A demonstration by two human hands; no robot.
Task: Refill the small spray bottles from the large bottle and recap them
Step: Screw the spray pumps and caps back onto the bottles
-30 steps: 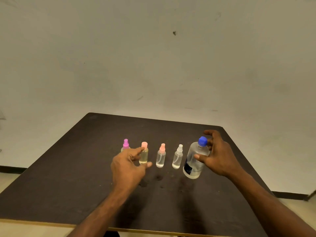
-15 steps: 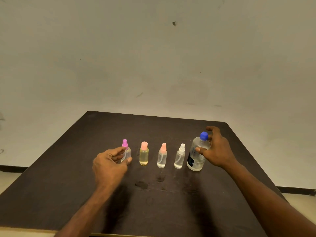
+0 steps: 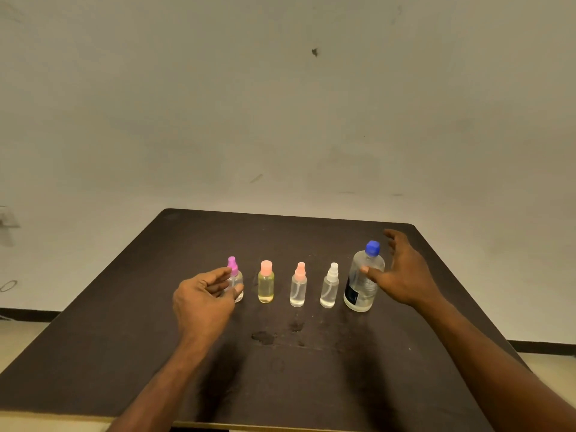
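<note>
Meanwhile, at a dark table (image 3: pixel 93 353) w/ four small spray bottles lined up beside the large bottle (image 3: pixel 363 282), all still capped: farthest left of that large bottle, the person's left hand (image 3: pixel 202 299) curls its fingers (image 3: pixel 218 274) round the purple-capped spray bottle (image 3: pixel 234 280), thumb at its base — whether it's fully gripped or just touched, can't tell. Next toward the large bottle stand the yellow-liquid bottle w/ peach cap (image 3: pixel 266 285), a clear one w/ peach sprayer (image 3: pixel 298 286) and a clear one w/ white sprayer (image 3: pixel 329 286), each apart from its neighbour. The large bottle, blue cap (image 3: pixel 372 247) on, stands upright; the right hand (image 3: pixel 405 275) is spread beside it, thumb touching its shoulder, fingers straight and released. Row order probably lets refills go one by one, so the job looks barely begun. Wet patches (image 3: pixel 263 337) mark the tabletop nearer the person than the large bottle. Bare tabletop lies behind and in front of it; the table's right edge is fairly near.
</note>
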